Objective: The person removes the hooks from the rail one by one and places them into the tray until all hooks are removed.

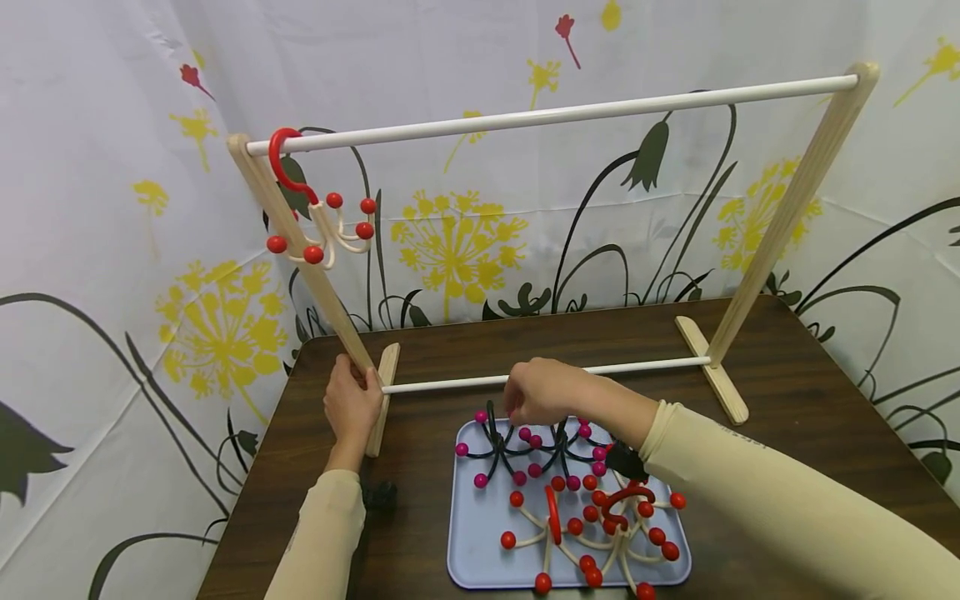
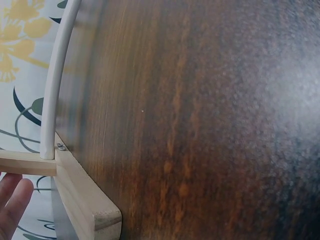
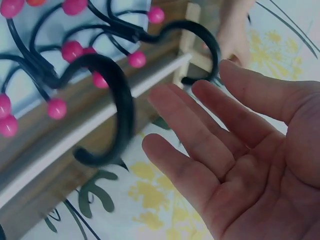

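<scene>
My left hand holds the lower end of the left wooden post of a rack, fingers behind and thumb in front. In the left wrist view, fingertips show beside that post. My right hand hovers over the tray's far edge; in the right wrist view its fingers spread loosely with nothing in them. Near them are the hooks of two black multi-arm hangers with pink balls, the left one and the right one. A red-hooked cream hanger with red balls hangs at the top bar's left end.
A pale blue tray carries the black hangers and a jumble of red-hooked cream hangers. The rack's white top bar, lower bar and right post stand before a flowered curtain on a dark wooden table.
</scene>
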